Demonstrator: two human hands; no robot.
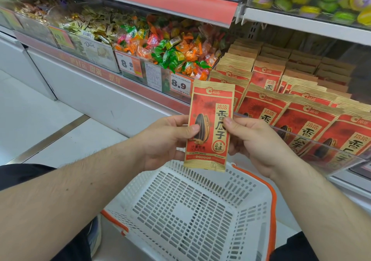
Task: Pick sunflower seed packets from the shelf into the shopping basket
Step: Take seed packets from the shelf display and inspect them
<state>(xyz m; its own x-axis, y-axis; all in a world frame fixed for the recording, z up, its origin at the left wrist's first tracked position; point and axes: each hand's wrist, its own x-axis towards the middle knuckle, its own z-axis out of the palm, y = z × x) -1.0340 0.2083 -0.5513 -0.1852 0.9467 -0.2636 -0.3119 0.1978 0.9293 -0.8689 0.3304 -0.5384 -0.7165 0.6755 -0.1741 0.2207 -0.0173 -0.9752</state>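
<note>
I see one sunflower seed packet (209, 126) held upright at the frame's centre, its long axis vertical, my left hand (166, 140) pinching its left edge with the thumb on the front and my right hand (259, 142) pinching the right edge. The white shopping basket (200, 216) sits directly below, nothing visible in it. I judge the drop is straight down, both hands equally near.
</note>
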